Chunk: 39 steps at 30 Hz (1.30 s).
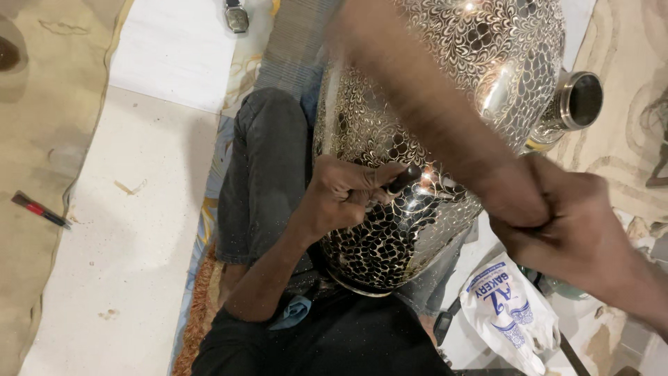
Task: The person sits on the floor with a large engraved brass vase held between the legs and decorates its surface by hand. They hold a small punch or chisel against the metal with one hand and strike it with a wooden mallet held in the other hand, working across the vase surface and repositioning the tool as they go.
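Across our lap lies the engraved metal vase (417, 125); our left hand (344, 191) clamps its fingers on a dark chisel (403, 179) against it, our right hand (557, 216) fisted nearby.

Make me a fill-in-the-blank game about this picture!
1. The left hand holds a thin dark ____ against the shiny patterned vase.
2. The red and black pen lies on the ____ side of the picture.
3. The wristwatch lies at the ____ of the picture.
4. Below the right hand lies a white plastic ____.

Missing words: tool; left; top; bag
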Available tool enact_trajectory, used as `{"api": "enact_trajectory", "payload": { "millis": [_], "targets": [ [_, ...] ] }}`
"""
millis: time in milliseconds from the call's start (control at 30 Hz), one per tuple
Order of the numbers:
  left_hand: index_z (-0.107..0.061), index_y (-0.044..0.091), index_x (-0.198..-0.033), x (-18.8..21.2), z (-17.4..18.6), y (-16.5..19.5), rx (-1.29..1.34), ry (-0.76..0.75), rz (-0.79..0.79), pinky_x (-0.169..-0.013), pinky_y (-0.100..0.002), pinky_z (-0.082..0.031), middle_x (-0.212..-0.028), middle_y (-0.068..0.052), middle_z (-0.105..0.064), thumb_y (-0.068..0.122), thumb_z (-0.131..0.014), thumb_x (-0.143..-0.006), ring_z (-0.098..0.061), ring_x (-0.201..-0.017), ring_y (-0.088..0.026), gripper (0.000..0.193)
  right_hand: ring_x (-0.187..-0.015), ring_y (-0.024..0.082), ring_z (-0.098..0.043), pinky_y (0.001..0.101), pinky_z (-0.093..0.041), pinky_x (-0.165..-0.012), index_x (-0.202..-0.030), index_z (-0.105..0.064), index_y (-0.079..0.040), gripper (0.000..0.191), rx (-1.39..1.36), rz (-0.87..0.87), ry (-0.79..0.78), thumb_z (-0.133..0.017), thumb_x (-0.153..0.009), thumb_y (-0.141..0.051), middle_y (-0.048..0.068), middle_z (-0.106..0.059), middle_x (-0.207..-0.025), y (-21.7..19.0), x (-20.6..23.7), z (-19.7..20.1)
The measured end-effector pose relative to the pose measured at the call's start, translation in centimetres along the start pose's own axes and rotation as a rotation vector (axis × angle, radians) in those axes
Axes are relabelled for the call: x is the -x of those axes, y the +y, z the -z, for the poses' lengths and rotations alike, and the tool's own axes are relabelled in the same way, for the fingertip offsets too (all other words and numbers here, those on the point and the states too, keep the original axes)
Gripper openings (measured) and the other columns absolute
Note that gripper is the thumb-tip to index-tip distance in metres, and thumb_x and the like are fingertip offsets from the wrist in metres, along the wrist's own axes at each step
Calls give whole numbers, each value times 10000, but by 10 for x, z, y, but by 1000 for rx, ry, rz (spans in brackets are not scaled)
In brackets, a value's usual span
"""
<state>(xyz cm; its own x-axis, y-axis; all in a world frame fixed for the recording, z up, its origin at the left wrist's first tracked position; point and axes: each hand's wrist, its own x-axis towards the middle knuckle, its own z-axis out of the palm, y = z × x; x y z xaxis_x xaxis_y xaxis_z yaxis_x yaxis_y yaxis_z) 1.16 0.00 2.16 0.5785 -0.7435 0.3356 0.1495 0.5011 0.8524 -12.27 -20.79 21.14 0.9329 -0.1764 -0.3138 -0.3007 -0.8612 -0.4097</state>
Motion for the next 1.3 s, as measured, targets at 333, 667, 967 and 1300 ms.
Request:
{"api": "enact_trajectory", "payload": {
  "millis": [333, 667, 967, 1300],
  "targets": [
    [-653, 191, -1346, -2, 1, -2, -145, -1, -98, -691, -247, -691, -1055, -144, -792, -145, -468, -817, -793, -794, -124, 653, -460, 216, -628, 373, -518, -474, -950, -616, -23, 320, 288, -240, -116, -768, -691, -134, 104, -625, -574, -8, 8, 6],
    [-681, 203, -1341, -2, 1, 1, -104, -32, -38, -723, -259, -693, -959, -94, -804, -145, -503, -776, -798, -786, -139, 687, -587, 196, -620, 327, -509, -515, -913, -584, -3, 246, -57, -33, 37, -664, -690, -68, 95, -612, -700, -1, 7, -3],
    [-683, 147, -1308, -2, 3, -1, -139, -30, -86, -710, -280, -671, -971, -110, -794, -88, -512, -883, -798, -808, -168, 514, -526, 217, -639, 361, -530, -495, -901, -612, -21, 281, 212, -246, -163, -765, -704, -150, 100, -633, -632, -11, 7, 4],
    [-790, 103, -1193, -1, -9, -7, 377, 78, -229, -678, -301, -681, -997, -160, -777, -188, -619, -1008, -781, -801, -174, 385, -530, 94, -638, 278, -519, -463, -932, -682, -15, 272, -426, -181, 193, -843, -718, -63, 40, -702, -686, 26, 30, -63]
  ]
}}
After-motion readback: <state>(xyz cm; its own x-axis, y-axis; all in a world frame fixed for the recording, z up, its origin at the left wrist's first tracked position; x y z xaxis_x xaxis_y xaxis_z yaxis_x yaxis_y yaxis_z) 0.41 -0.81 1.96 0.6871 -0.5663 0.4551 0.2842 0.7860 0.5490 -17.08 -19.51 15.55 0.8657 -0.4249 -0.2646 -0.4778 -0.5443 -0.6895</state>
